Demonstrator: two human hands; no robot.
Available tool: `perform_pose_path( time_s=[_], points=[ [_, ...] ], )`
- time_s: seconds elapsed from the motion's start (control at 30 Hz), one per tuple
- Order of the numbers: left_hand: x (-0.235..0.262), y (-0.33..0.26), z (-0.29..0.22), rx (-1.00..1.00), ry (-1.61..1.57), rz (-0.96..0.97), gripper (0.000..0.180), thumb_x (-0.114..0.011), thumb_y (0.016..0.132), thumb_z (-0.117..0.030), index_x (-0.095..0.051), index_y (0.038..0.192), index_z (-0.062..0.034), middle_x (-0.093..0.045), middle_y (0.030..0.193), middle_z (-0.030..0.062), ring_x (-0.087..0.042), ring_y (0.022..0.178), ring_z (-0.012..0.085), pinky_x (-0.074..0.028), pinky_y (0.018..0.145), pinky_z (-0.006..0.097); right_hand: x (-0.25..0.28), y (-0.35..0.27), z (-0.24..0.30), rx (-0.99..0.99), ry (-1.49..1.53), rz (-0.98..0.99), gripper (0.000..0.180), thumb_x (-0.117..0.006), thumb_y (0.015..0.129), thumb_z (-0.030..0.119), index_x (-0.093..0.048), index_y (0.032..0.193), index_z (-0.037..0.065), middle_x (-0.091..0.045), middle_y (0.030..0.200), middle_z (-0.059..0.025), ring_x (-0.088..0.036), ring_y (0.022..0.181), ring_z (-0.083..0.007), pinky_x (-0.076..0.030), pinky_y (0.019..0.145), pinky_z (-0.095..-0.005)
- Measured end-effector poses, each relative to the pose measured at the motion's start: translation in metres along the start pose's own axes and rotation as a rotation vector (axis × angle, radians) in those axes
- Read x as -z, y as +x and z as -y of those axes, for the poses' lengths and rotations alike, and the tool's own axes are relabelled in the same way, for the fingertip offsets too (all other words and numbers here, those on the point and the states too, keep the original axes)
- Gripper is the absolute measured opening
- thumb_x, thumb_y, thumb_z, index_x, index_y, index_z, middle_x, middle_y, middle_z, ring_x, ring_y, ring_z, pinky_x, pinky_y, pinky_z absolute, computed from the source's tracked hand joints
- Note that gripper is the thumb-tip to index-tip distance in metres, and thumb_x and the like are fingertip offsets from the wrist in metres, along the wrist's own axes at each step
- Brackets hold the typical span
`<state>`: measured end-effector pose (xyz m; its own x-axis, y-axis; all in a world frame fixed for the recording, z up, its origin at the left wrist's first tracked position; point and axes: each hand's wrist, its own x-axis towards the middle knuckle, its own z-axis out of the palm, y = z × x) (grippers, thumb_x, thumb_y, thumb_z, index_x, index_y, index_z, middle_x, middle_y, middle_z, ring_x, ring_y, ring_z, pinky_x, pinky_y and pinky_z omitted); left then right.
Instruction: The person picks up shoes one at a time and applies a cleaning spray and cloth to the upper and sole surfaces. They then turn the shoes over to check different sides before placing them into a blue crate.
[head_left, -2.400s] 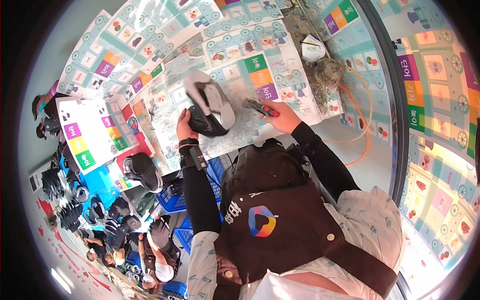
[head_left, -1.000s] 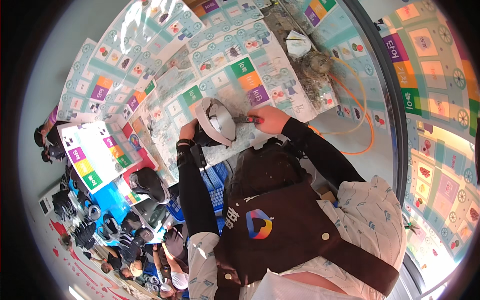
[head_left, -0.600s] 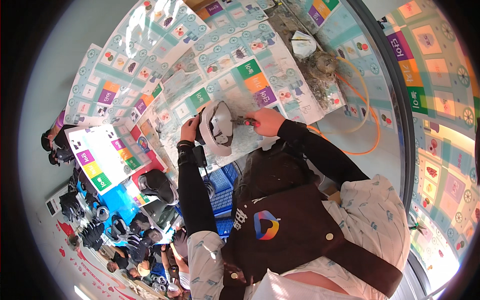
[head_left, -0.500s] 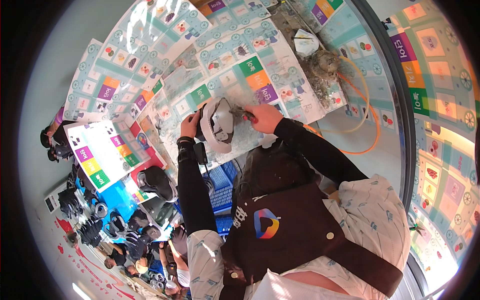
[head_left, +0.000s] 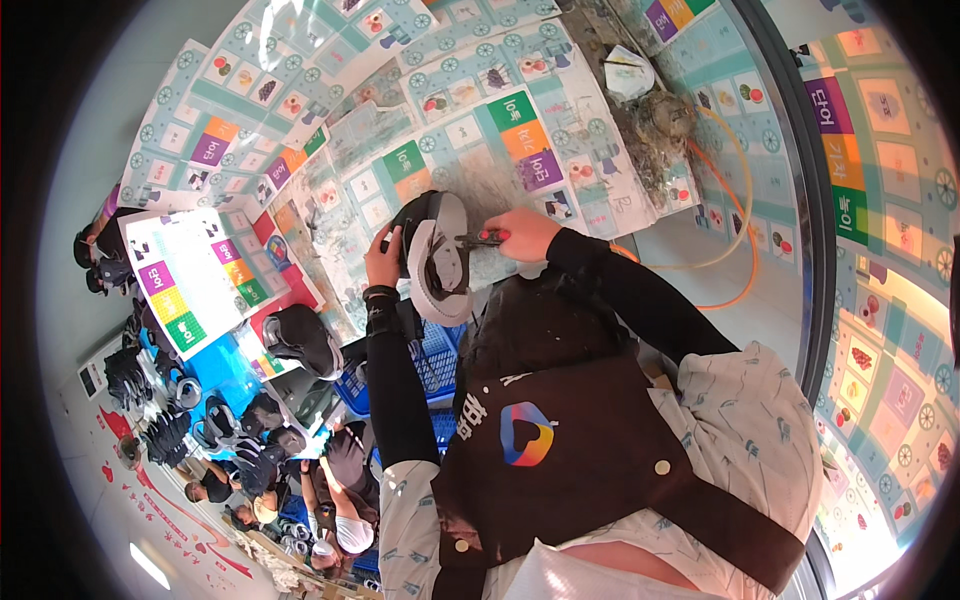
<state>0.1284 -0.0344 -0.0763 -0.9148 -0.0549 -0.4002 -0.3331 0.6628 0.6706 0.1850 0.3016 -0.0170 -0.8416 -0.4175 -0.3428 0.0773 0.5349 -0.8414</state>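
Observation:
My left hand grips a shoe with a dark upper and a white-and-grey sole, its fingers wrapped round the upper. The shoe is tipped on its side above the worktable, its sole turned to the right. In my right hand is a dark tool with red handles that looks like pliers. Its tip points left and meets the middle of the sole; whether it bites on anything is too small to tell.
Patterned sheets cover the table and side panels. A white mask-like item lies at the far right near an orange hose. Left of me are a black shoe and a blue crate. Several people and many shoes show at lower left.
The shoe has turned, so more of its dark upper shows. The tool has swung to point left, with its tip at the sole. The whole view has shifted slightly.

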Motion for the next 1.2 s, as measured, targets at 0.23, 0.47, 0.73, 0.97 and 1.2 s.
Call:
perform_pose_path(
  time_s=[0.23,0.47,0.73,0.97,1.2],
  points=[
    [-0.001,0.004,0.023,-0.04,-0.347,-0.033,0.039,-0.067,0.094,-0.034,-0.07,0.112,-0.0001,-0.073,0.094,0.008,-0.065,0.087,0.0157,-0.049,0.08,0.03,0.007,-0.004,0.015,0.003,-0.019,0.025,0.037,-0.055,0.079,0.015,-0.068,0.112,0.007,-0.068,0.097,-0.0237,-0.063,0.094,-0.0447,-0.05,0.082,-0.0518],
    [-0.003,-0.004,0.019,-0.01,-0.358,-0.086,0.037,-0.071,0.092,-0.034,-0.073,0.107,-0.0005,-0.067,0.083,0.0025,-0.055,0.075,0.009,-0.044,0.068,0.027,0.007,-0.013,0.018,-0.146,-0.034,-0.098,0.038,-0.056,0.078,0.014,-0.069,0.112,0.007,-0.068,0.098,-0.0241,-0.063,0.094,-0.0447,-0.05,0.082,-0.0509],
    [-0.006,-0.005,0.024,-0.046,-0.305,-0.121,0.038,-0.074,0.089,-0.034,-0.073,0.108,-0.001,-0.064,0.076,0.0031,-0.056,0.071,0.01,-0.046,0.066,0.028,-0.017,-0.015,-0.007,-0.101,0.118,-0.095,0.045,-0.055,0.076,0.013,-0.068,0.118,0.007,-0.068,0.103,-0.0244,-0.064,0.094,-0.0432,-0.052,0.08,-0.0489],
    [-0.004,-0.014,0.018,-0.01,-0.267,-0.132,0.04,-0.073,0.089,-0.034,-0.072,0.111,-0.0001,-0.065,0.078,0.0051,-0.056,0.071,0.0113,-0.046,0.067,0.028,0.005,-0.015,0.011,-0.314,0.365,0.242,0.056,-0.062,0.069,0.01,-0.065,0.125,0.001,-0.067,0.079,-0.0165,-0.066,0.072,-0.0247,-0.05,0.066,-0.0355],
    [-0.006,-0.016,0.022,-0.039,-0.235,-0.164,0.038,-0.074,0.089,-0.033,-0.072,0.111,-0.0016,-0.062,0.075,0.0028,-0.053,0.069,0.0104,-0.044,0.064,0.028,0.008,-0.014,0.01,-0.272,0.444,0.363,0.054,-0.062,0.067,0.001,-0.06,0.121,-0.007,-0.055,0.055,-0.0051,-0.051,0.049,-0.0152,-0.039,0.05,-0.0307]
  ],
)
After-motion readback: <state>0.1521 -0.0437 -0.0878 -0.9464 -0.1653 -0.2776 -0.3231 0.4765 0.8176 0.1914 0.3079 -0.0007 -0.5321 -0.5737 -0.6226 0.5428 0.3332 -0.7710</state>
